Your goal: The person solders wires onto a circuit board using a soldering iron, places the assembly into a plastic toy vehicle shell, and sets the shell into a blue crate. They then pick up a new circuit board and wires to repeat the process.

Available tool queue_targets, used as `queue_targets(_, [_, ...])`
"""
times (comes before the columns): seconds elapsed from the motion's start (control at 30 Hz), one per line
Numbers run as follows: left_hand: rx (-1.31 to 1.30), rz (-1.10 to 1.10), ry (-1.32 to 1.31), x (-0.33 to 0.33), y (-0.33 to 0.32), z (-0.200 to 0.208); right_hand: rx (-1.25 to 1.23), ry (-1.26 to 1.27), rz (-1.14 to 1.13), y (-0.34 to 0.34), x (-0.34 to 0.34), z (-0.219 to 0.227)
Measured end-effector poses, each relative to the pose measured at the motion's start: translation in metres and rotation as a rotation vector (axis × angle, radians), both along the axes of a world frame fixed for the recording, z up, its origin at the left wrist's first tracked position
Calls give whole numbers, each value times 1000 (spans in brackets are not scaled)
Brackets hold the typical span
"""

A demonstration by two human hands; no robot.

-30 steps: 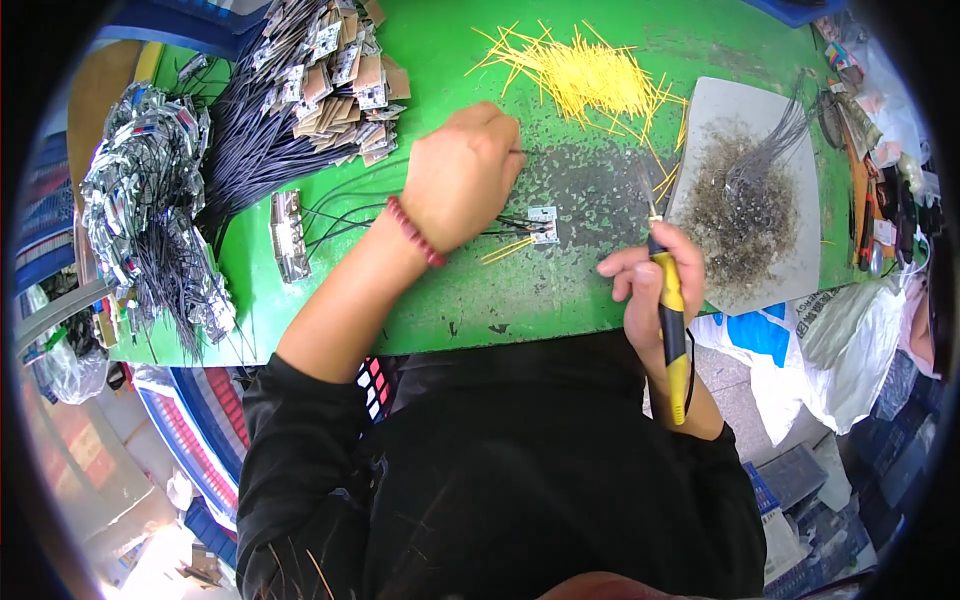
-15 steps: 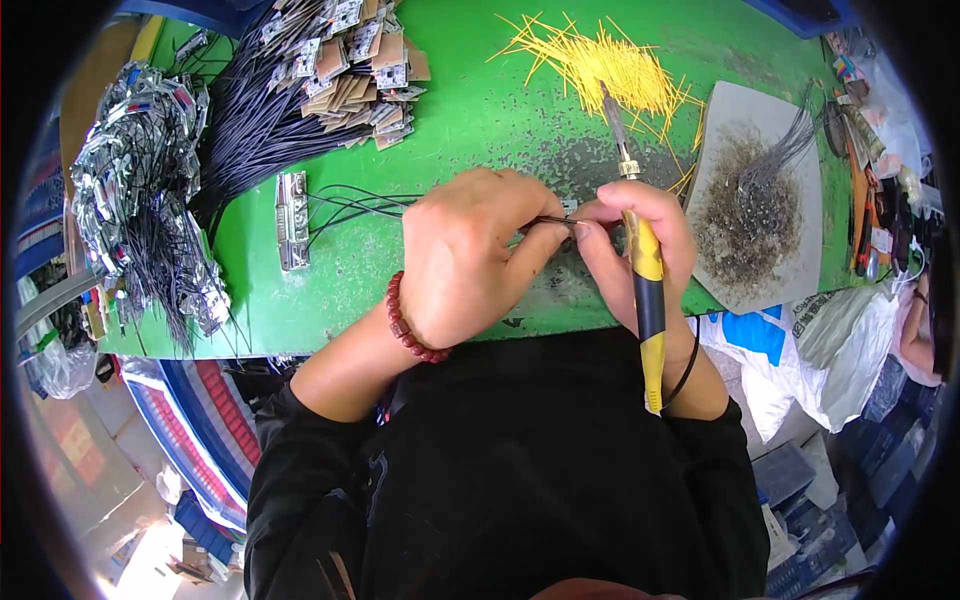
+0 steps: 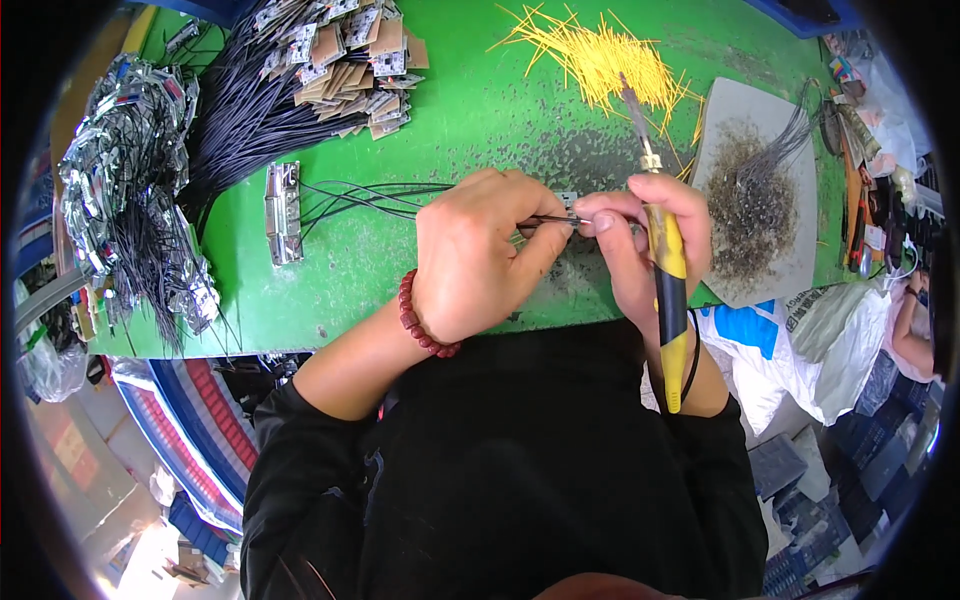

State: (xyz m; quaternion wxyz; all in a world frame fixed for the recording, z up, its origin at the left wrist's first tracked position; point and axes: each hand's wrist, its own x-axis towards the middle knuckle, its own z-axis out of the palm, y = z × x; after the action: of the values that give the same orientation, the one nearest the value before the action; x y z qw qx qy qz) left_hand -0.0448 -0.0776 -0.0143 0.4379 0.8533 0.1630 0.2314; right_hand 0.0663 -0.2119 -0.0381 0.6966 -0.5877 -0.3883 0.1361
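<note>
Close together, the left hand's thumb and forefinger clamp a black wire near the bench's front edge; the right hand, thumb and forefinger together at the wire's end, also grasps a soldering iron; yellow tubes lie toward the far edge, a grey board toward the right

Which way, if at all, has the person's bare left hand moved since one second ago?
Yes: the left hand has moved toward the near edge of the green table, farther from the heap of thin, straight yellow strands.
</note>
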Motion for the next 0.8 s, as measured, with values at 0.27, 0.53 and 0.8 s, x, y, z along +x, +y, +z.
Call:
queue_targets(0.27, [-14, -3, -6, -6, 7, -1, -338, -528, 417, -5, 61, -4])
queue_targets(0.53, [27, -13, -28, -8, 7, -3, -354, -916, 381, 13, 51, -5])
queue_targets(0.8, [144, -81, -27, 2, -4, -31, -447, -834, -10, 0, 17, -16])
